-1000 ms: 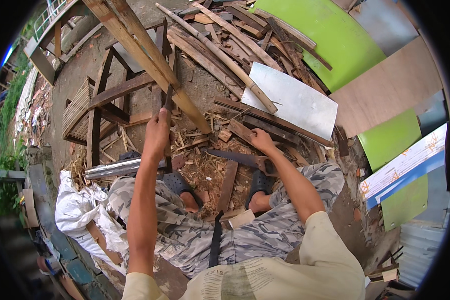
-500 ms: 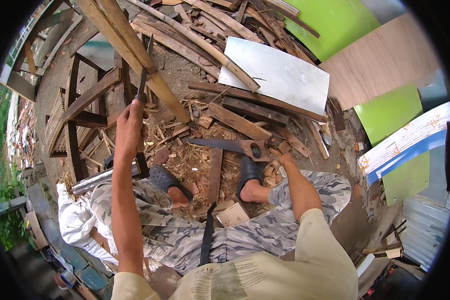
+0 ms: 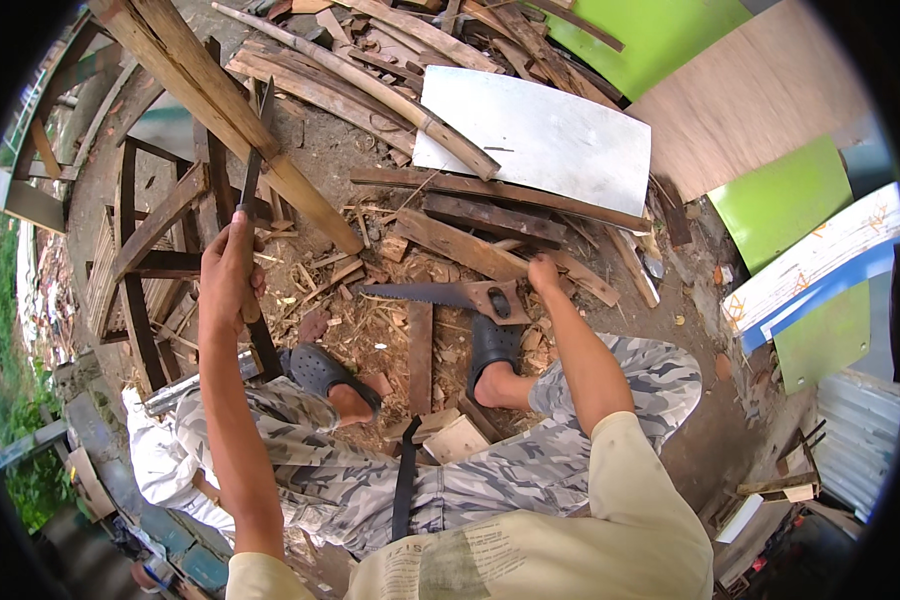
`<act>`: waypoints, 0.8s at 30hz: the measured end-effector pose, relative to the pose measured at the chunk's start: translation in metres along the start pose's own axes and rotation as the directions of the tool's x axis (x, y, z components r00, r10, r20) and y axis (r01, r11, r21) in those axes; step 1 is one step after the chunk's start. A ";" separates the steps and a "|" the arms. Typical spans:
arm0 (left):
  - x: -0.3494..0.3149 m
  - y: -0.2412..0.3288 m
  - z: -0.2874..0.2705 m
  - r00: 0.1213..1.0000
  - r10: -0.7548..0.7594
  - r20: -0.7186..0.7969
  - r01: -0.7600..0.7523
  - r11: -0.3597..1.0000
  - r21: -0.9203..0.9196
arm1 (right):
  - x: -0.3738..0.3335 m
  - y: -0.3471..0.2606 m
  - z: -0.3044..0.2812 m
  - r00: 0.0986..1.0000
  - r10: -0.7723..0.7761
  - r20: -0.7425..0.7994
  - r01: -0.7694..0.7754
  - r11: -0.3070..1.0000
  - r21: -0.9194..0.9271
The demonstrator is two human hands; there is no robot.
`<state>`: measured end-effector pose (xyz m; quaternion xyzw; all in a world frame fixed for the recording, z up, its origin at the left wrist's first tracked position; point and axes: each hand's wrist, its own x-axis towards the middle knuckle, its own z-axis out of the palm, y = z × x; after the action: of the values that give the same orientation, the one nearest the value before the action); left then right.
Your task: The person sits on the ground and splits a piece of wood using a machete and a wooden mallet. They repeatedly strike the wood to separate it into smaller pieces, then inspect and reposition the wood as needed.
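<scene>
My left hand (image 3: 232, 265) is closed round the handle of a long knife (image 3: 255, 165). Its dark blade points up and away, overlapping a thick wooden post (image 3: 315, 205) in the picture. My right hand (image 3: 543, 272) is closed at the right end of a wooden plank (image 3: 460, 243) on the ground; what its fingers hold, if anything, is hidden. A handsaw (image 3: 445, 294) with a wooden handle lies just nearer than that hand, by my right clog (image 3: 494, 345). Between my feet lies a narrow dark board (image 3: 420, 355).
A dark wooden frame (image 3: 165, 225) stands at the left. Beyond my right hand lie a white panel (image 3: 540, 135) and a long pole (image 3: 370, 90) among scrap wood. Plywood (image 3: 750, 100) and green sheets (image 3: 785, 200) lie at the right. Wood chips cover the ground.
My right hand has moved away from me and slightly left, from a small wood piece near the saw handle to the plank's end. My left hand still holds the knife, slightly lower and farther left in view.
</scene>
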<state>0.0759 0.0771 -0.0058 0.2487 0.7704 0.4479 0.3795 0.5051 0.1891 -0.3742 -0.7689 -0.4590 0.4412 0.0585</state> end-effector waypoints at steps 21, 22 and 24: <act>0.011 -0.023 -0.068 0.998 0.046 0.031 -0.053 0.963 0.265 | -0.090 -0.160 0.012 0.659 0.175 0.732 0.068 0.955 -0.289; 0.009 -0.025 -0.074 0.996 0.075 0.045 -0.086 0.947 0.310 | -0.094 -0.155 0.021 0.620 0.258 0.741 -0.033 0.952 -0.303; 0.004 -0.027 -0.081 0.997 0.059 0.054 -0.074 0.932 0.355 | -0.107 -0.141 0.041 0.676 0.291 0.677 -0.221 0.957 -0.191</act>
<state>0.0070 0.0261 -0.0057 0.3488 0.8218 0.3079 0.3290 0.3630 0.1759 -0.2622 -0.6034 -0.3547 0.6804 -0.2172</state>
